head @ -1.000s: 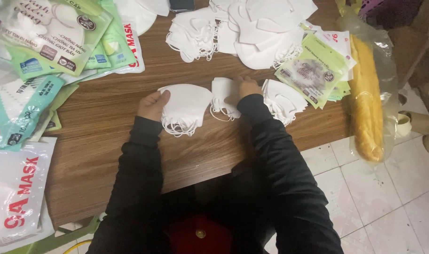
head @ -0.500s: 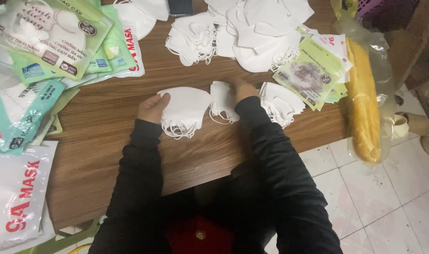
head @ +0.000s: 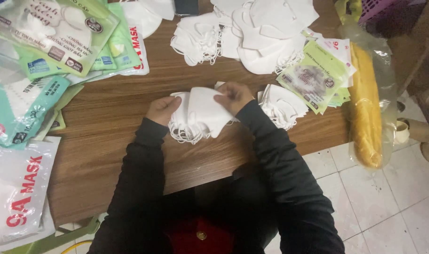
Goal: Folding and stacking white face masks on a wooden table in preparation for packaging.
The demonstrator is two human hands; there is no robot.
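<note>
I see both hands at table centre. Left hand curled narrow, fingertips on the left edge of the mask stack. Right hand pinches shut on the top mask, lying over that stack. Small mask pile at 3 o'clock, just beside the right wrist. Loose masks at 12. Packets at 10. Table is brown wood.

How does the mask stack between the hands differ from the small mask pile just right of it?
The stack between the hands is gripped by the left hand and right hand; the small pile to the right lies untouched. The held stack looks squared up with ear loops hanging at its bottom edge; the right pile is fanned out. Both are white folded masks on the wooden table.
</note>
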